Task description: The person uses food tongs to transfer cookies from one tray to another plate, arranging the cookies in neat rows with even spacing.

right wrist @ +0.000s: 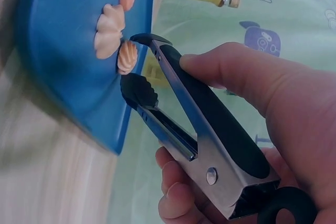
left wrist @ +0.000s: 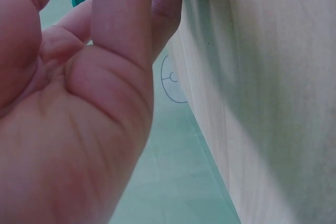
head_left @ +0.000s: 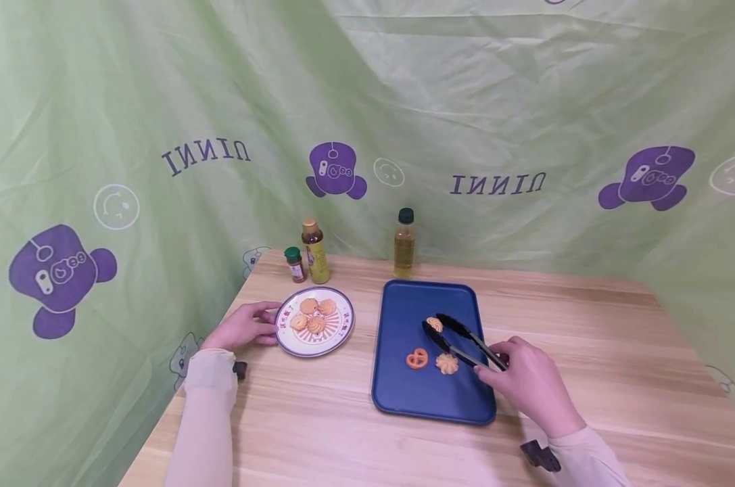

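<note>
My left hand [head_left: 242, 327] holds the left rim of a round white plate [head_left: 315, 348], which carries several cookies [head_left: 316, 325]. The fingertips are partly hidden at the rim, and the left wrist view shows mostly the palm [left wrist: 68, 129] beside the table. With my right hand [head_left: 528, 379] I grip black-tipped metal tongs [right wrist: 205, 150] over a blue tray [head_left: 404, 399]. The tong tips stand apart, one on either side of a small swirl cookie [head_left: 434, 325]. Nearer me on the tray lie a flower-shaped cookie [head_left: 447, 364] and a pretzel [head_left: 417, 358].
Behind the plate stand a small green-capped jar [head_left: 295, 265] and a yellow-labelled bottle [head_left: 316, 253]. An oil bottle [head_left: 405, 245] with a dark cap is just beyond the tray. A green printed curtain [head_left: 404, 101] hangs behind the wooden table [head_left: 318, 426].
</note>
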`<state>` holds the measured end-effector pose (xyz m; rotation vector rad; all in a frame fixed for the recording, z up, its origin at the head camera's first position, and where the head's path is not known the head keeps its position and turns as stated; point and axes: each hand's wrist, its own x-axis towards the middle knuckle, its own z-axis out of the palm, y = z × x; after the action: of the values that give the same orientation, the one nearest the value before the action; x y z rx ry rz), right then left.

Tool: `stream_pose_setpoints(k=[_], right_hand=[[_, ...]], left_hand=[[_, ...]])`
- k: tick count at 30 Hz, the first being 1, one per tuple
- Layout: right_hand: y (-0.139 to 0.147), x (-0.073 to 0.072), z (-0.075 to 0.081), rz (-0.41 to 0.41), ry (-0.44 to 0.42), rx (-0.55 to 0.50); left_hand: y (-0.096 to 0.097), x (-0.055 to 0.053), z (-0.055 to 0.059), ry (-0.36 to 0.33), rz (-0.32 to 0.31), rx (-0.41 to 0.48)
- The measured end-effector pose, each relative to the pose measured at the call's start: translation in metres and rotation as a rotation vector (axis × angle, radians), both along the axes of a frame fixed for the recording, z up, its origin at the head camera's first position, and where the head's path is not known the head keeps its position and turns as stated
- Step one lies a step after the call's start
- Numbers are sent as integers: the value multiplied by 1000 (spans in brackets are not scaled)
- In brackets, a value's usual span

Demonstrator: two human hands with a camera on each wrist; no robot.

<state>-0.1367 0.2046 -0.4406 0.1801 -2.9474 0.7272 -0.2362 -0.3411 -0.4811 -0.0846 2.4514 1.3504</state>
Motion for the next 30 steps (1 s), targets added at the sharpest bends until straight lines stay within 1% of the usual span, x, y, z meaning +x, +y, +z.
stream_pose_setpoints(k=[6,9,16,22,28,30], right_hand=[[-19,-10,3,24,-1,-14],[-32,-14,5,42,1,-31],[-74,-27,6,103,26,-71],[-112,-37,7,156,8,-119],[-140,-44,2,197,2,-94],[-146,-45,0,210,4,-85]], left_hand=[[-2,3,0,6,-11,10],[-2,3,1,0,-1,5],[1,-2,0,12,-27,-24],[1,-4,1,15,-29,-22],[-1,-3,1,14,-20,-29],[-1,-2,1,11,-17,-19]])
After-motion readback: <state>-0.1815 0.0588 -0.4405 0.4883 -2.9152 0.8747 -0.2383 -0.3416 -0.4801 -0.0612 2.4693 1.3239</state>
